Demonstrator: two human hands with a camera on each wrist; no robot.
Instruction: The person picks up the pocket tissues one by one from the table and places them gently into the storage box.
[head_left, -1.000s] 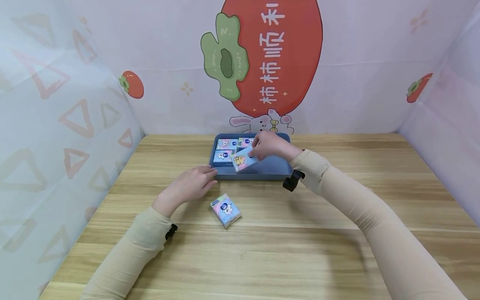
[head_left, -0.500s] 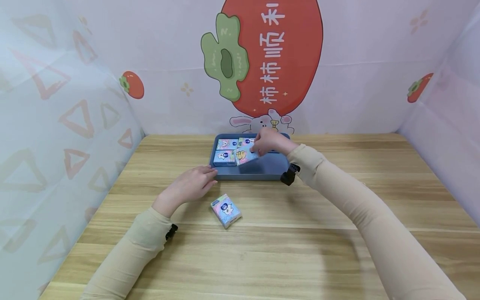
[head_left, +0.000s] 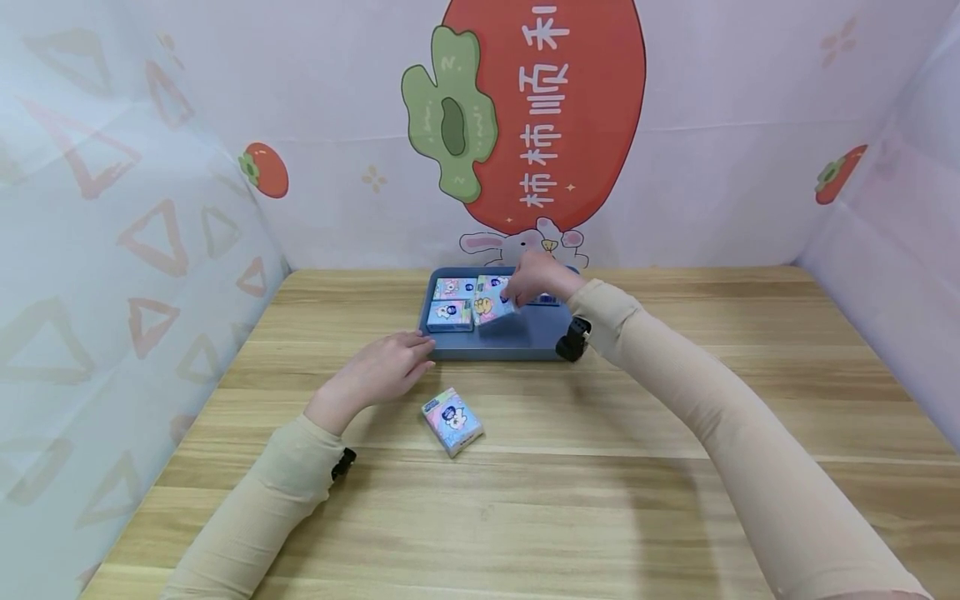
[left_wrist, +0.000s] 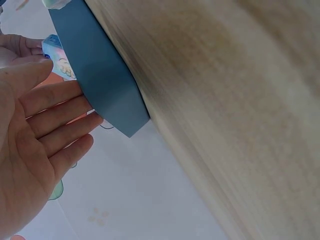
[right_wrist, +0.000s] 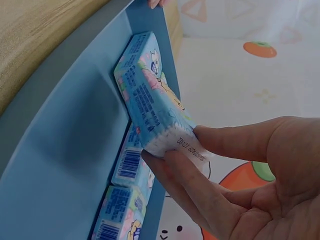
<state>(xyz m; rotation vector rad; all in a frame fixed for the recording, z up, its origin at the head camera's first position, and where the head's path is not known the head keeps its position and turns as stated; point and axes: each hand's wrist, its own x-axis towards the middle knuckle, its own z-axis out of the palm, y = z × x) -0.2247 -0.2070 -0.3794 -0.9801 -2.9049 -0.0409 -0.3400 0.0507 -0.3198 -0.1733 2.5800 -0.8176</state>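
Observation:
My right hand (head_left: 534,277) pinches one end of a small blue tissue pack (head_left: 491,310) between thumb and fingers. The pack tilts inside the blue-grey tray (head_left: 536,332), its far end beside a front-left tissue pack (head_left: 448,317). In the right wrist view, the held pack's printed end (right_wrist: 180,142) shows between the fingers, and its far end meets another pack. Behind lie a back-left pack (head_left: 453,288) and more packs, partly hidden by the right hand. With fingers nearly straight, my left hand (head_left: 378,367) touches the tray's front-left corner, as the left wrist view also shows.
One loose tissue pack (head_left: 453,422) lies on the wooden table (head_left: 540,500), in front of the tray and near the left hand. A white printed cloth wall (head_left: 337,217) rises right behind the tray, with further cloth walls at both sides.
My right hand has moved a little back and left, bringing the tissue pack from above the tray's front part closer beside the others and turning it slightly. The left hand stays in place.

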